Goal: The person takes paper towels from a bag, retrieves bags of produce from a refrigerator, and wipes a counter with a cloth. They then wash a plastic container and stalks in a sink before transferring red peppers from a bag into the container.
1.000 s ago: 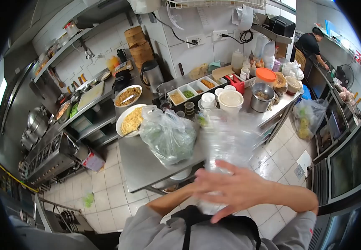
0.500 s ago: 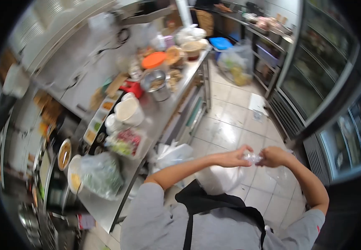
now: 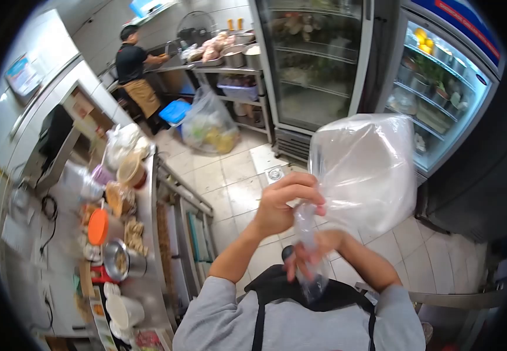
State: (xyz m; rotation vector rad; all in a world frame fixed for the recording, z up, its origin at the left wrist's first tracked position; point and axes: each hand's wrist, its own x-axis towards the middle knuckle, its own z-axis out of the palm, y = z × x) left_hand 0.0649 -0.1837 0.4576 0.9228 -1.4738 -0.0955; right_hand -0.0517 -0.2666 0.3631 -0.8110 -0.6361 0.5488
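The left hand (image 3: 284,202) pinches the neck (image 3: 306,221) of a clear plastic bag (image 3: 370,169), now swung up to that hand's right; the right hand (image 3: 322,248), blurred, its grip unclear, has shifted from beside the left to below it

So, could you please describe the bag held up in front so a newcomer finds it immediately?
Find the brightly lit fridge, upper right. Below and left of it bulges a clear plastic bag, its neck pinched by the left hand, the blurred right hand at its tail. Unlike the see-through bag on the floor, which shows yellow contents, this one looks whitish.
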